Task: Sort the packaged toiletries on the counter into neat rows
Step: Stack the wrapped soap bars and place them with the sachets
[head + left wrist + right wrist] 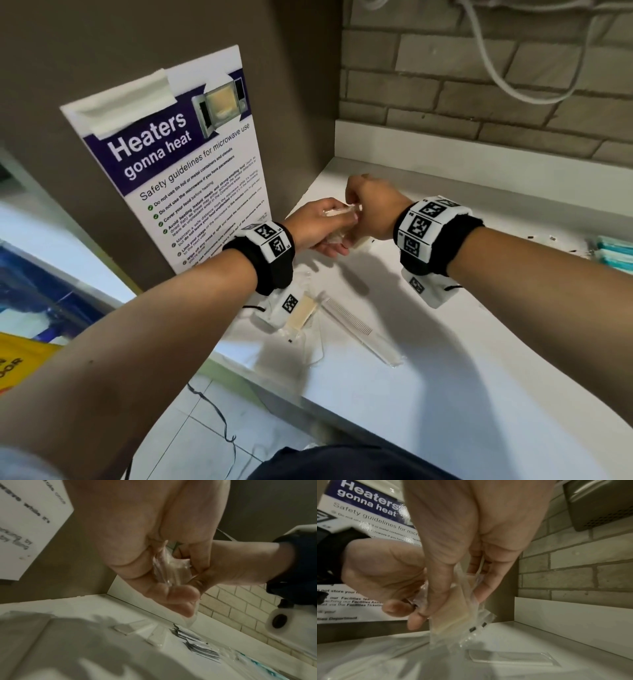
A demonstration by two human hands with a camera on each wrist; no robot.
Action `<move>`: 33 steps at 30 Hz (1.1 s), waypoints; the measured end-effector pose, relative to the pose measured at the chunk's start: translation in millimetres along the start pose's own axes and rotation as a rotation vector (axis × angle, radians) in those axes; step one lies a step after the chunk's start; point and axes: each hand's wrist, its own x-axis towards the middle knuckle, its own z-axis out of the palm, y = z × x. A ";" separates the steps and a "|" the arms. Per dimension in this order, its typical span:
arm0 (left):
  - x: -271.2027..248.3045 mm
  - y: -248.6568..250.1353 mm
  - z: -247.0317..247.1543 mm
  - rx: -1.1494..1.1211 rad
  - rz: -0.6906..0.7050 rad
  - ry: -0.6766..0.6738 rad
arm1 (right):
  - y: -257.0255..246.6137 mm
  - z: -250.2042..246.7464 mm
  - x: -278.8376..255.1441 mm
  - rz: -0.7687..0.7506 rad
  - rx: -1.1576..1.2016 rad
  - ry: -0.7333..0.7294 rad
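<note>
Above the counter's back left corner, both hands hold a crinkled clear packet point(343, 213) with a flat cream item inside. My left hand point(318, 228) grips it from the left with curled fingers, and my right hand point(368, 205) pinches it from the right. The left wrist view shows the packet point(171, 569) squeezed between the two hands. In the right wrist view the cream item point(453, 608) hangs below my thumb point(440, 582). On the white counter point(445, 359) lie a packaged cream item point(303, 313) and a packaged comb point(349, 318).
A microwave safety poster point(178, 164) leans on the brown side wall at the left. Teal packets point(613, 253) lie at the counter's right edge, with small dark bits near them. A brick wall point(479, 102) backs the counter. Another clear packet point(510, 657) lies flat below my right hand.
</note>
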 end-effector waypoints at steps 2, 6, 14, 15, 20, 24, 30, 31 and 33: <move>1.8 -5.8 -3.3 -0.014 0.016 0.015 | -0.4 3.3 -0.1 -0.007 0.012 0.010; 3.1 -17.5 -16.0 -0.012 0.040 0.133 | -1.4 11.0 -5.4 -0.013 -0.001 0.079; 8.5 -13.1 -46.4 -0.093 0.078 0.387 | -31.9 60.9 -33.7 -0.316 -0.121 -0.360; 9.0 -13.2 -48.0 -0.085 0.075 0.377 | -36.9 69.9 -35.4 -0.357 -0.117 -0.411; 7.4 -11.9 -44.7 -0.032 0.079 0.323 | -49.2 98.4 -32.7 -0.470 -0.262 -0.502; 4.7 -12.3 -39.1 -0.015 0.071 0.309 | -50.7 101.0 -27.3 -0.422 -0.298 -0.484; -0.6 -16.4 -37.4 0.013 0.035 0.318 | -40.4 81.6 -27.4 -0.392 -0.057 -0.358; -0.4 -18.8 -36.9 0.009 0.036 0.323 | -35.6 75.9 -27.2 -0.371 -0.007 -0.336; 1.4 -22.3 -34.8 0.004 0.037 0.329 | -22.5 60.2 -27.3 -0.315 0.057 -0.291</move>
